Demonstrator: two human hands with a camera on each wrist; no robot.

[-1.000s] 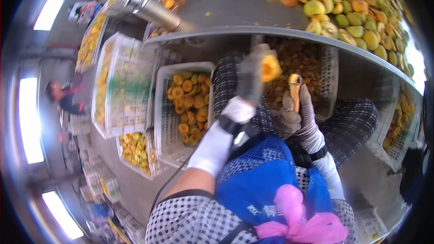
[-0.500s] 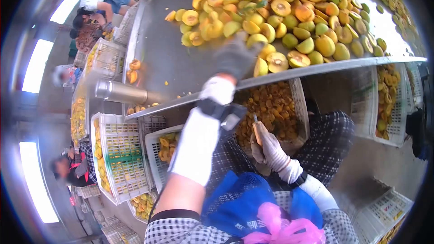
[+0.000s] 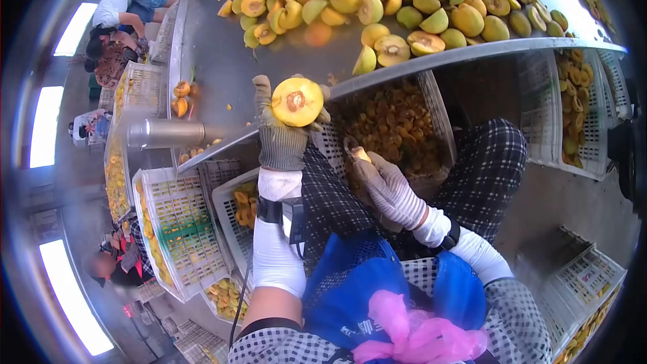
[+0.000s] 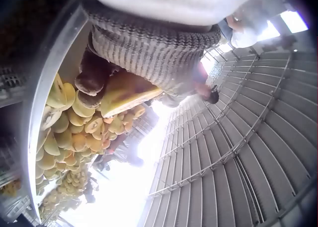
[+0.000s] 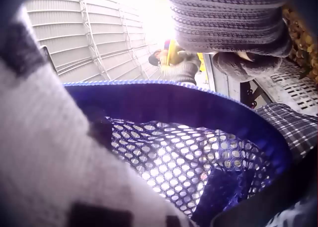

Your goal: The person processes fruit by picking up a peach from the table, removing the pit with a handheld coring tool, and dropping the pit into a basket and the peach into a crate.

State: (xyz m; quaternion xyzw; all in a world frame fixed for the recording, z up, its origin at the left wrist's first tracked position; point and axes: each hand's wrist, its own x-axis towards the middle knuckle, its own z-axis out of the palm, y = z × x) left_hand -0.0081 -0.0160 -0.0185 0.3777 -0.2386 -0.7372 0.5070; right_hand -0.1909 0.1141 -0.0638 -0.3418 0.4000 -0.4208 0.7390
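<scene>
My left hand [image 3: 275,129], in a grey knit glove, grips a halved yellow fruit [image 3: 297,101] with its cut face and stone turned up, just below the steel table's edge. In the left wrist view the gloved fingers [image 4: 94,78] curl round that fruit half [image 4: 126,92]. My right hand [image 3: 383,185], gloved too, holds a small tool with a pale handle [image 3: 357,154] over my lap, a short way right of the fruit. The right wrist view shows that glove [image 5: 233,31] close up and the fruit half [image 5: 173,53] beyond it.
A steel table [image 3: 216,61] carries a heap of whole and halved yellow-green fruit [image 3: 411,0]. Under its edge stands a white crate of brown scraps [image 3: 397,128]. White crates of fruit halves [image 3: 246,205] sit to my left and at the right [image 3: 573,108]. Other workers bend over crates at the far left [image 3: 121,13].
My left hand, which held a fruit half a second ago, reached up to the heap on the table and has come back down holding a fruit half. My right hand kept the tool over my lap.
</scene>
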